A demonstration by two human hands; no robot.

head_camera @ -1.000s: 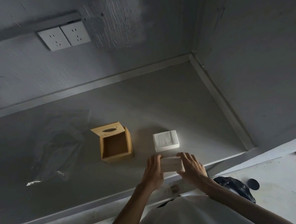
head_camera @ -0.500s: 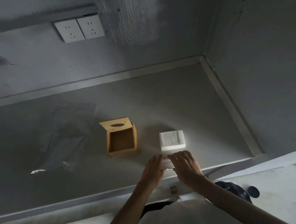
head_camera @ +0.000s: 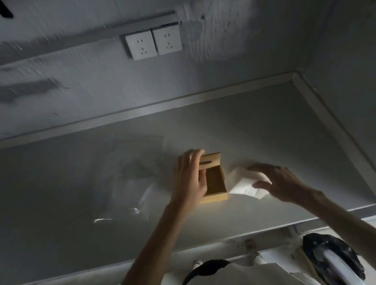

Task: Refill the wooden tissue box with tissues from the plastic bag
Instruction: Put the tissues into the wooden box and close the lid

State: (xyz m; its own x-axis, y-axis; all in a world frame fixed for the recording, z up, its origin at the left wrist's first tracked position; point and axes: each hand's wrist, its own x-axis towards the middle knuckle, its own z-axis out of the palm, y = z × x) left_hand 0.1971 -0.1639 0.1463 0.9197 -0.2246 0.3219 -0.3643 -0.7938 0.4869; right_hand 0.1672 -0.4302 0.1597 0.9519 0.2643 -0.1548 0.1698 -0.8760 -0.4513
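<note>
The wooden tissue box stands open on the grey counter, its slotted lid tipped up at the far side. My left hand wraps the box's left wall, fingers reaching up to the lid. Just right of the box, my right hand grips a white stack of tissues, tilted and touching or nearly touching the box's right wall. The image is motion-blurred. A clear plastic bag lies flat and crumpled to the left of the box.
The grey counter has a raised rim at the back, right and front. The wall behind carries two white sockets. A black bag lies on the floor at lower right, near my feet.
Both hands left the small tissue stack near the front edge. My left hand went to the box; my right hand moved onto the tissue stack beside it. The camera shifted closer and leftward.
</note>
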